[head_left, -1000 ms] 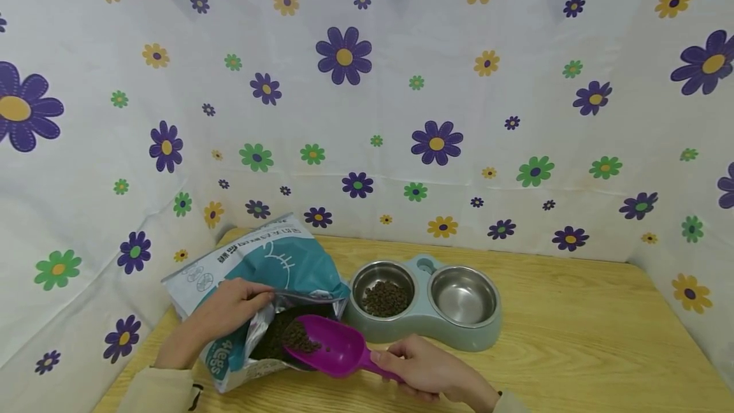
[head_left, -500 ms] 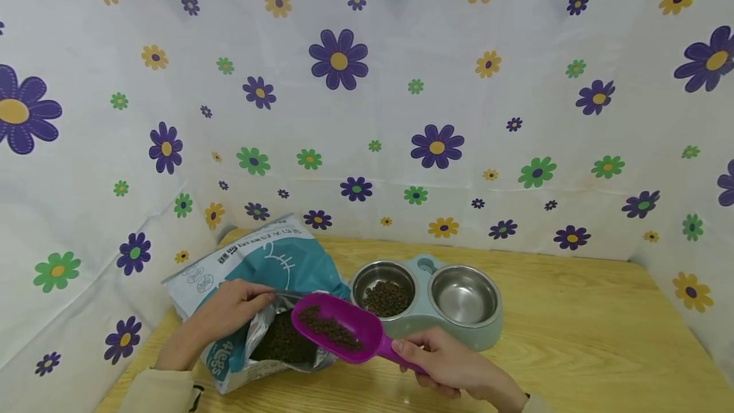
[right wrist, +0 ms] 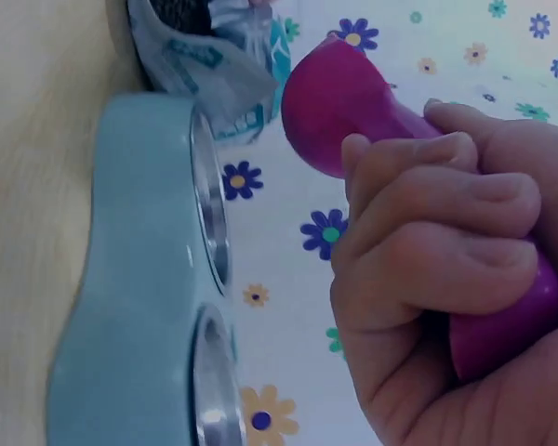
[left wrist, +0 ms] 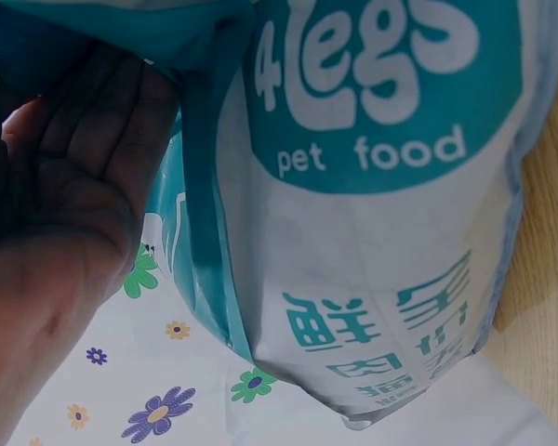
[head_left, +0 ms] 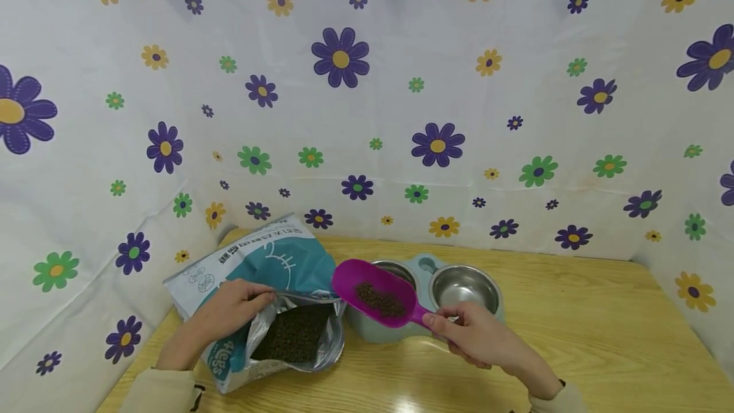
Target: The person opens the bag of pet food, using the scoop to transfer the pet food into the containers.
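Observation:
My right hand (head_left: 478,336) grips the handle of a magenta scoop (head_left: 358,273), its fingers wrapped round it in the right wrist view. Brown kibble (head_left: 380,300) lies in the scoop, which hovers over the left steel bowl (head_left: 395,268) and hides most of it. A pale blue-green double feeder (head_left: 378,330) holds both bowls. At the left, the opened pet food bag (head_left: 309,253) leans with kibble showing in its mouth. My left hand (head_left: 232,308) pinches the bag's upper edge; the left wrist view shows the palm beside the bag's printed side (left wrist: 353,232).
The right steel bowl (head_left: 461,285) shows bare metal inside. A wood-grain table (head_left: 590,324) carries everything. Behind and at both sides hangs a white cloth (head_left: 378,107) with printed flowers.
The right hand has lifted the loaded scoop out of the bag's mouth and carried it right and away, over the left bowl. My left hand has stayed on the bag's edge.

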Demonstrator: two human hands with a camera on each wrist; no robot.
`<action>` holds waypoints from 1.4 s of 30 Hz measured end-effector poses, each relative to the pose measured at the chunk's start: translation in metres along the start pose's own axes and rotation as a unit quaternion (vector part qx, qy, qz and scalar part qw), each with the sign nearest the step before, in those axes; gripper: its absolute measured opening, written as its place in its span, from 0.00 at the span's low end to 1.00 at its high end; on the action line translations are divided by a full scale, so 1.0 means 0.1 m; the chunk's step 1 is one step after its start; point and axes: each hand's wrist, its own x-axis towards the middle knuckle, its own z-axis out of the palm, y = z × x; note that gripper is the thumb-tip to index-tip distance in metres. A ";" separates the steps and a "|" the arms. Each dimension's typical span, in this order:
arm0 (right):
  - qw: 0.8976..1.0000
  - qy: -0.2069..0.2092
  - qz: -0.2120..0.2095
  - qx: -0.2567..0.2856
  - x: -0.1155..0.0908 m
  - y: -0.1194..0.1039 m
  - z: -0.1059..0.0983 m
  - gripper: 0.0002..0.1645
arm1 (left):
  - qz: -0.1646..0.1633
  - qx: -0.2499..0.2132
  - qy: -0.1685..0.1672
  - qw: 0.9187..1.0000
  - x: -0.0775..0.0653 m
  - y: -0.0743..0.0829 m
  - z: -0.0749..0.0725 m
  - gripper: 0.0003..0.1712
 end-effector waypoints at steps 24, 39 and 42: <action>0.897 0.234 -0.027 -0.373 0.03 -0.19 0.02 0.24 | -0.017 0.007 0.010 1.000 -0.21 0.12 0.10 0.19; 0.829 0.286 -0.058 -0.478 0.07 -0.13 0.14 0.24 | -0.012 0.002 0.015 1.000 -0.21 0.13 0.10 0.19; 0.819 0.293 -0.058 -0.489 0.07 -0.13 0.15 0.25 | -0.014 0.000 0.015 1.000 -0.22 0.14 0.09 0.20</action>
